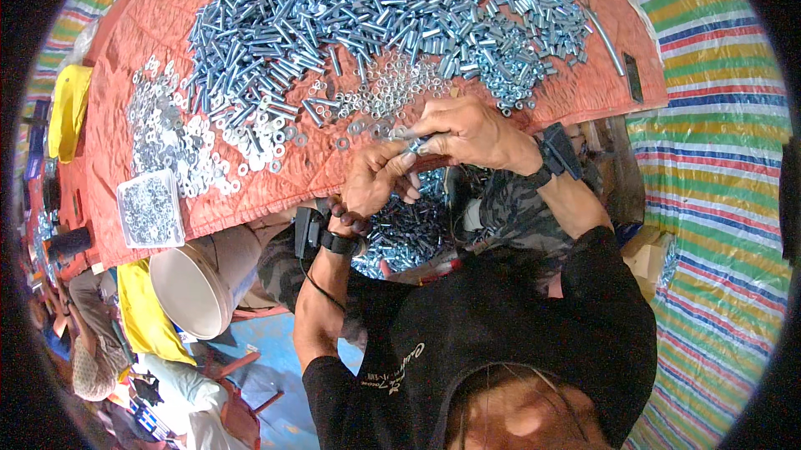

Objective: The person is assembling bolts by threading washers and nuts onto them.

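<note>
Above the near edge of the cloth-covered table, my hands meet around a small bluish metal fastener [415,145]. My left hand [380,173] pinches it from the left, fingers curled. On the other side, my right hand [467,129] grips it between thumb and fingers. Most of the piece is hidden by the fingers, so its exact kind does not show. Just beyond lie loose ring washers [392,87] and, further left, flat washers [271,137]. A wide heap of zinc-coloured metal rods and sleeves [334,12] covers the far part; small nuts [513,79] lie at its right.
A clear plastic tub [150,212] of small metal parts sits at the table's left corner. Below it stands a white bucket [192,291]. Between my legs is a pile of dark bluish fasteners [405,229]. Other people sit at lower left; striped sheeting [709,166] spreads at right.
</note>
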Demonstrator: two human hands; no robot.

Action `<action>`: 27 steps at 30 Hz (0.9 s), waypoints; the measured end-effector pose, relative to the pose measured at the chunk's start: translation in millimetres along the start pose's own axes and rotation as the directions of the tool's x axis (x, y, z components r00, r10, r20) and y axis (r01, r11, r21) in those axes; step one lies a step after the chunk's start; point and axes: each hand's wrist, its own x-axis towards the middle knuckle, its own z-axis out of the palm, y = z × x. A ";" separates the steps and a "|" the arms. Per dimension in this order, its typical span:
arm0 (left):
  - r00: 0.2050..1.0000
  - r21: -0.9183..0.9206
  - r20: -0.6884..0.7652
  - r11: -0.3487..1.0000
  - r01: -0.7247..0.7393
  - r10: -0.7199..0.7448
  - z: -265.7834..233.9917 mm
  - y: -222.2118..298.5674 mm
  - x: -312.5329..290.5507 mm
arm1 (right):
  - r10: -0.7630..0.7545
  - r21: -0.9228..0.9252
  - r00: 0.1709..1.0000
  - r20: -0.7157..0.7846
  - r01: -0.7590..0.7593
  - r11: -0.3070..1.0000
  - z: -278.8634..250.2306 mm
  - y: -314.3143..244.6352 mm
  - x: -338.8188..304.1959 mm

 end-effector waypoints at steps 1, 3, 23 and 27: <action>1.000 -0.008 -0.006 1.000 -0.015 0.015 -1.0 -4.9 1.6 | 0.002 0.001 1.000 -0.003 -0.002 1.000 0.1 -0.6 -0.3; 1.000 -0.017 -0.012 1.000 -0.026 0.025 -0.7 -7.4 2.6 | 0.169 0.059 0.985 -0.023 -0.167 0.984 2.6 -1.6 -0.5; 0.863 0.435 -0.194 0.829 -0.351 0.467 2.5 3.8 1.5 | 0.075 -0.054 0.933 -0.351 -0.100 0.994 32.0 -13.8 -3.8; 0.894 0.323 -0.232 0.897 -0.301 0.384 4.6 3.5 -2.0 | 0.434 0.313 0.900 -0.036 -0.403 0.860 14.5 -20.5 -7.5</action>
